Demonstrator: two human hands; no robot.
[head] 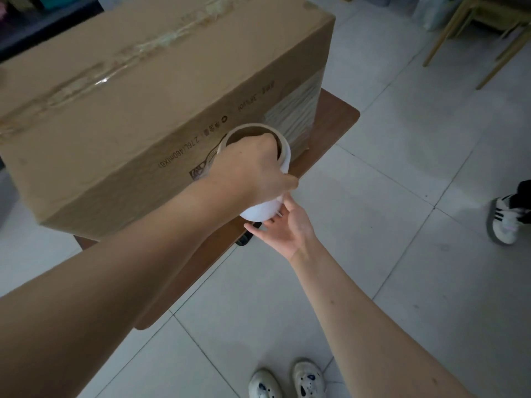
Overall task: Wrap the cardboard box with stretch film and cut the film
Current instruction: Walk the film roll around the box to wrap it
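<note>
Two hands on white stretch-film roll point(260, 209) | left hand point(250, 165) curls into core point(244, 136) | right hand point(290, 231) spread, seemingly under base | keep film point(290, 110) taut on brown cardboard box point(143, 90)

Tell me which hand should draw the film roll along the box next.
Probably left. The left hand grips the film roll, fingers hooked in its core, beside the cardboard box; the right hand lies open, only touching the roll's lower end.

1 cardboard box point(143, 96), 1 film roll point(265, 209), 1 table point(330, 122). 2 hands: left hand point(253, 165), right hand point(288, 226). 2 white shoes point(265, 384) at 6 o'clock, 1 striped sneaker point(505, 222) at 3 o'clock.
</note>
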